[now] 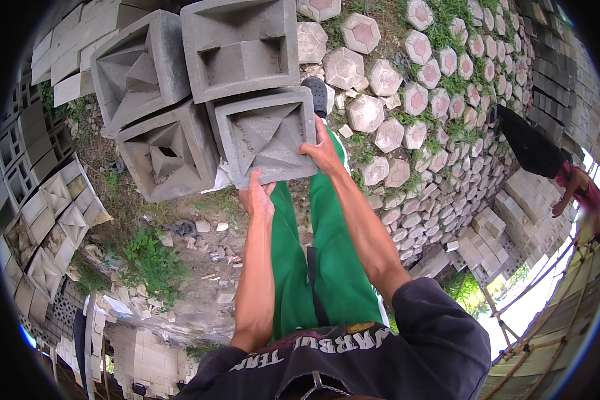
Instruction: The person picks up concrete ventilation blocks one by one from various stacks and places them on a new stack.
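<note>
"Entry one: left hand (258,198)?"
"Forearm reaching forward; clamped on the near edge of a square grey block (270,133), thumb over its rim."
"Entry two: right hand (324,155)?"
"Forearm slanting inward; clamped on the right edge, thumb likewise."
"Block's location?"
"Before the green trousers (292,260), beside three other grey blocks (246,61)."

Daylight is soft, with white glare (523,317) lower right and bowed edges.

The ground (200,312) carries hexagonal pavers (365,113) right of your right hand (323,152), rubble (202,226) and weeds (150,259) left of your left hand (258,197).
</note>
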Available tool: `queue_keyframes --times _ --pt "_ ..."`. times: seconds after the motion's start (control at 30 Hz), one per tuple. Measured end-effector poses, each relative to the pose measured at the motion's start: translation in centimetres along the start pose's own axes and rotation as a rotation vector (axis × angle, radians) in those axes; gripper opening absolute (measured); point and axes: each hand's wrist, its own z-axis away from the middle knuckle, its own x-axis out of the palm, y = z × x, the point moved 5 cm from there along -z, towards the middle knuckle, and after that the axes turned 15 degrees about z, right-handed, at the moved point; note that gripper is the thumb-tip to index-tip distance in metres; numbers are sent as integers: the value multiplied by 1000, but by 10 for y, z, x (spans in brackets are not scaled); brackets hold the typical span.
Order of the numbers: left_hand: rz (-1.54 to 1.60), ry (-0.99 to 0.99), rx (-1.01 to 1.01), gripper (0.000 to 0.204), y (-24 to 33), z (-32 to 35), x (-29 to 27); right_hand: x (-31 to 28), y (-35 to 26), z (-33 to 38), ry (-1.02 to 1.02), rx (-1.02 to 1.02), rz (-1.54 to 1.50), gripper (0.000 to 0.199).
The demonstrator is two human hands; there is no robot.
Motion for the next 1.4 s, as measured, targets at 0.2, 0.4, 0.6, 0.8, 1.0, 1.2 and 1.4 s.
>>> queue_keyframes --times 0.2,0.4,0.6,0.8,1.0,1.2,1.4 --pt "-25 -39 75 54 8 9 4 1 2 -3 -10 -31 -19 89" --pt "-100 -70 58 52 31 -3 5 15 -6 -12 -16 -19 -107 91" --pt "-28 -61 -76 47 27 -18 -4 18 -15 -1 33 -22 108 89" --pt "-21 -108 -127 42 29 -14 2 18 -6 -3 37 -23 139 87" --pt "-81 -27 -85 41 36 -15 -9 27 -16 9 -43 178 115 88" --pt "-65 -120 -104 39 40 -22 -18 43 18 -4 -1 -70 147 91" --pt "-45 -195 -125 36 41 -30 7 35 -5 -17 26 -116 262 92"
